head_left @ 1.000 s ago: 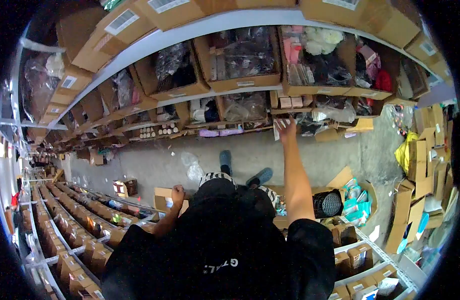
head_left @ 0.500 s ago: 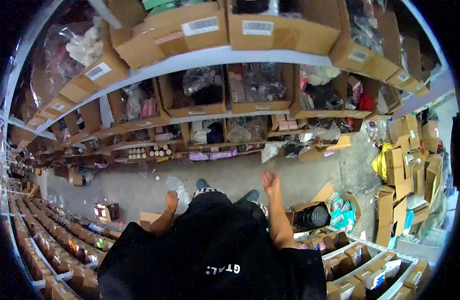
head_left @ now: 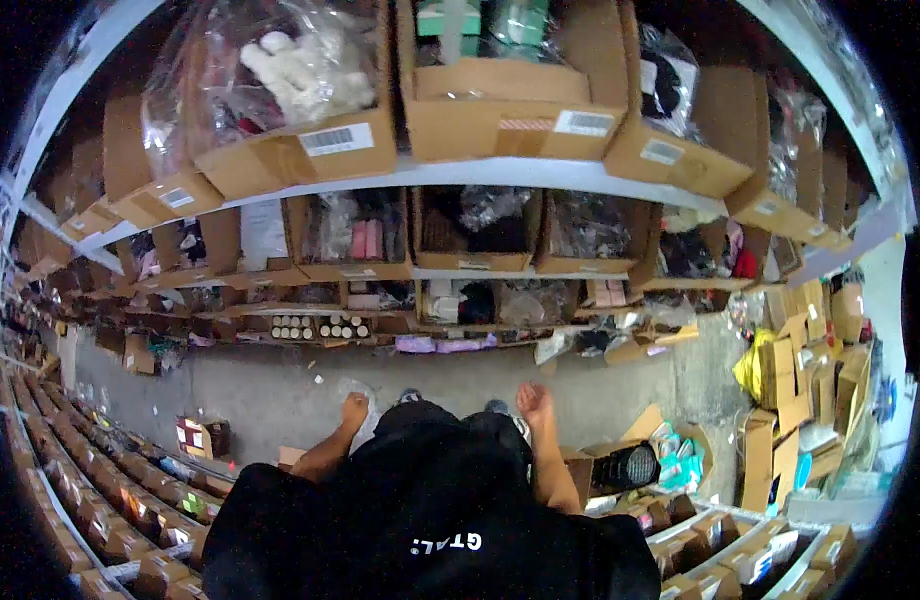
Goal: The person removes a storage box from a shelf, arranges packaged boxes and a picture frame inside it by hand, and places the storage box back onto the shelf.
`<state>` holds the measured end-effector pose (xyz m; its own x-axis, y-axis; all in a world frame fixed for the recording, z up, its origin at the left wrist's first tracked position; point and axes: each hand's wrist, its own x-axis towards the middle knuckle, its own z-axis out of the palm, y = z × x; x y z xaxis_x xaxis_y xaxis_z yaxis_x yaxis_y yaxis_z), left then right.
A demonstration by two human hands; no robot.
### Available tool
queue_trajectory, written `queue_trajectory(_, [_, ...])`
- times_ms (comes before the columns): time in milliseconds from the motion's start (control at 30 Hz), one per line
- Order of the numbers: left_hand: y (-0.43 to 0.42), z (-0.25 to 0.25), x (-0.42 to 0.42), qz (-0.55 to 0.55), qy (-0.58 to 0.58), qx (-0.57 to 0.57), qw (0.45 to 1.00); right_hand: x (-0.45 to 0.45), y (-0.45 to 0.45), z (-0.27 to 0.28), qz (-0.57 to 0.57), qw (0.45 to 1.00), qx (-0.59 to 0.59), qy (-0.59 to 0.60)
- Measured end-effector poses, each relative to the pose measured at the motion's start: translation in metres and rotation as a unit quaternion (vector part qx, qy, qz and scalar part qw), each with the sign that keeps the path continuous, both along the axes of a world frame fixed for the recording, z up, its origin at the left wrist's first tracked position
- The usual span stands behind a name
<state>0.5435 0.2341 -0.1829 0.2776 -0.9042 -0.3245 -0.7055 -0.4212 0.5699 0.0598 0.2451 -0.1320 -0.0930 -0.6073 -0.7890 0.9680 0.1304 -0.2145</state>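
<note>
Mind your footing around the crumpled clear plastic (head_left: pixel 352 385) on the grey concrete floor (head_left: pixel 270 392), just beyond your left hand (head_left: pixel 355 409); it and your right hand (head_left: pixel 535 402) look curled, can't tell if gripping.

upper shelf (head_left: pixel 500 174): white plush toy (head_left: pixel 315 80) amid clear wrap (head_left: pixel 220 95), inside labelled carton (head_left: pixel 250 162) | middle shelf (head_left: pixel 460 274): pink packs (head_left: pixel 367 239) | below: pale-topped cylinders (head_left: pixel 345 327) left of purple packages (head_left: pixel 460 343) | floor (head_left: pixel 260 390), far right: yellow bag (head_left: pixel 748 371) beside opened cartons (head_left: pixel 780 370)

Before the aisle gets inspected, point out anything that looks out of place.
Clear plastic lies loose on the floor beyond the left hand, like dropped wrapping. At right, cardboard boxes are jumbled together, unlike the aligned shelf boxes.
</note>
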Motion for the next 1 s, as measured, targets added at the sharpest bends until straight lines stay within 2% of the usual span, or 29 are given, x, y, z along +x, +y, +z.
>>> queue_trajectory(67, [0.015, -0.037, 0.020, -0.004, 0.039, -0.016, 0.999, 0.004, -0.014, 0.001, 0.058, 0.998, 0.010, -0.001])
queue_trajectory(133, [0.035, -0.054, 0.025, 0.005, 0.054, -0.027, 0.998, -0.002, -0.021, -0.027, 0.095, 0.995, -0.011, 0.017])
queue_trajectory(200, [0.064, -0.058, 0.025, 0.010, 0.057, -0.043, 0.997, -0.005, -0.024, -0.040, 0.189, 0.953, -0.193, 0.135])
queue_trajectory(233, [0.079, -0.058, 0.021, 0.005, 0.058, -0.059, 0.997, -0.008, -0.041, -0.042, 0.149, 0.986, -0.060, 0.045])
queue_trajectory(267, [0.091, -0.059, 0.012, 0.018, 0.058, -0.064, 0.996, -0.011, -0.048, -0.043, 0.162, 0.984, -0.065, 0.045])
queue_trajectory(333, [0.116, -0.051, -0.008, 0.061, 0.001, 0.069, 0.996, -0.016, -0.058, -0.046, 0.250, 0.962, -0.054, 0.100])
queue_trajectory(367, [0.134, -0.048, -0.019, 0.074, 0.001, 0.067, 0.995, -0.021, -0.065, -0.050, 0.286, 0.950, -0.083, 0.091])
queue_trajectory(433, [0.167, -0.046, -0.045, 0.242, 0.006, 0.016, 0.970, -0.030, -0.071, -0.065, 0.298, 0.944, -0.133, 0.049])
queue_trajectory(500, [0.182, 0.008, -0.074, 0.285, 0.033, 0.023, 0.958, -0.033, -0.079, -0.065, 0.306, 0.935, -0.181, 0.005])
queue_trajectory(533, [0.188, 0.033, -0.087, 0.317, 0.059, 0.032, 0.946, -0.029, -0.078, -0.052, 0.344, 0.926, -0.139, 0.067])
queue_trajectory(567, [0.191, 0.039, -0.095, 0.331, 0.053, 0.033, 0.942, -0.025, -0.080, -0.041, 0.377, 0.911, -0.101, 0.130])
queue_trajectory(600, [0.203, 0.016, -0.097, 0.338, 0.052, 0.031, 0.939, -0.022, -0.083, -0.033, 0.383, 0.909, -0.104, 0.128])
queue_trajectory(667, [0.227, -0.045, -0.094, 0.357, -0.040, 0.045, 0.932, -0.017, -0.086, -0.023, 0.448, 0.876, -0.109, 0.140])
queue_trajectory(767, [0.220, 0.049, -0.126, 0.352, 0.082, 0.039, 0.932, -0.013, -0.079, -0.033, 0.431, 0.884, -0.082, 0.161])
queue_trajectory(800, [0.220, 0.057, -0.129, 0.360, 0.086, 0.043, 0.928, -0.013, -0.080, -0.032, 0.437, 0.881, -0.086, 0.162])
queue_trajectory(867, [0.226, 0.052, -0.127, 0.370, 0.074, 0.037, 0.925, -0.010, -0.079, -0.017, 0.505, 0.846, -0.055, 0.163])
queue_trajectory(900, [0.227, 0.046, -0.123, 0.374, 0.068, 0.033, 0.924, -0.008, -0.073, 0.001, 0.497, 0.851, -0.074, 0.155])
queue_trajectory(1000, [0.232, 0.027, -0.108, 0.376, 0.053, 0.020, 0.925, -0.020, -0.066, -0.033, 0.502, 0.847, -0.038, 0.171])
